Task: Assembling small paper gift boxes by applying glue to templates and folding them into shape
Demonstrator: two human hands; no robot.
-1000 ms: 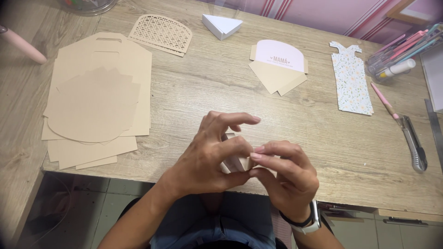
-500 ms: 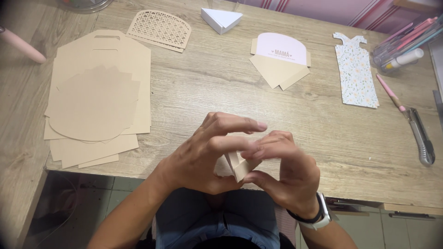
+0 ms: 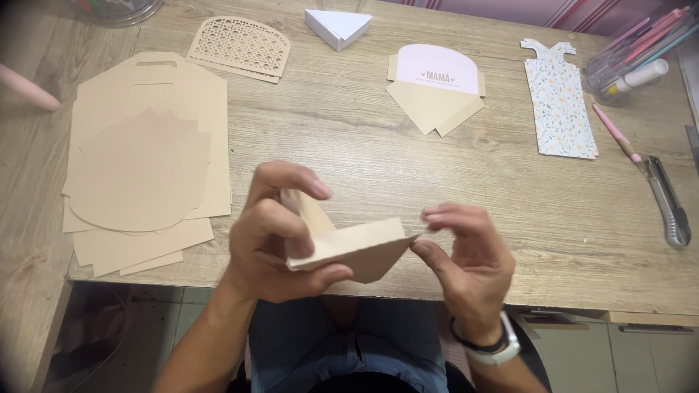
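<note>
1. Both hands hold a folded kraft card piece (image 3: 353,251) in the air above the near edge of the table (image 3: 510,218), close to the body, probably so that the fold stays in plain view from above.
2. Left hand (image 3: 280,240): clenched on the piece's left end, thumb beneath and fingers curled over the top, taking its weight.
3. Right hand (image 3: 466,262): thumb and forefinger pinch the right corner lightly, the other fingers loose; a watch (image 3: 495,349) sits on its wrist.
4. Piece: spans the gap between the hands, one flap raised, the pointed flap hanging down.
5. Stack of kraft sheets (image 3: 145,167): lies flat, well to the left.
6. Knife (image 3: 666,200) and floral cutout (image 3: 559,102): at the far right, well apart from the hands.
</note>
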